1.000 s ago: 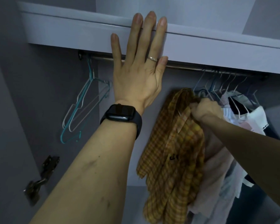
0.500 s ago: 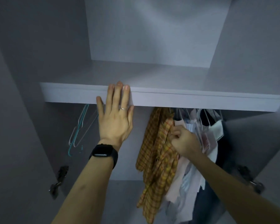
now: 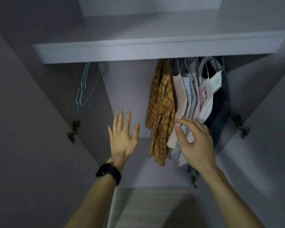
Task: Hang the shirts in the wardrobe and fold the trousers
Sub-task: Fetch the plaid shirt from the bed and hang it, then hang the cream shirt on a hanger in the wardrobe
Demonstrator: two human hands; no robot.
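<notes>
Nearest the camera, two bare forearms reach up into the open wardrobe, the left wrist wearing a dark watch (image 3: pixel 108 173). The left hand (image 3: pixel 122 139) has come down off the front edge of the shelf, where it lay flat half a second ago, and is now in the air below it, its grip apart, fingers straight and spread, a ring (image 3: pixel 125 125) on one of them. The right hand (image 3: pixel 196 143) has let go of the collar it was pinching up by the rail; its grip is loose and holds nothing, thumb and fingers bent slightly in front of the lower part of the pink shirt (image 3: pixel 179 102). Just left of that, the yellow checked shirt (image 3: pixel 161 112) hangs free under the shelf, touching the pink one. Further right hang more pale and dark clothes (image 3: pixel 206 96), packed close. Well apart on the left, empty hangers (image 3: pixel 87 88) dangle. Above all runs the shelf (image 3: pixel 138 51), with a hinge (image 3: pixel 73 131) on the left wall
</notes>
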